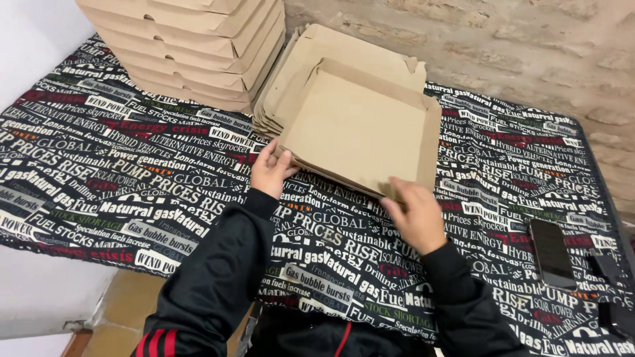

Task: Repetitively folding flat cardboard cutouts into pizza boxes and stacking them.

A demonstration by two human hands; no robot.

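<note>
Black sleeves (218, 277) reach out — the left hand (270, 170) and right hand (417, 215) pinch the near edge of a half-folded brown box (360, 129), mid-table. It looks like folding; that near flap needs tucking.

A half-folded brown cardboard box (360, 129) lies tilted at the table's middle, its walls raised along the far and right edges, held at its near edge by the left hand (270, 170) and right hand (417, 215). It rests on a pile of flat box blanks (291, 79) (same brown card). A stack of finished closed boxes (192, 46) stands far left. A dark, blank phone screen (551, 253) lies at the right.
</note>
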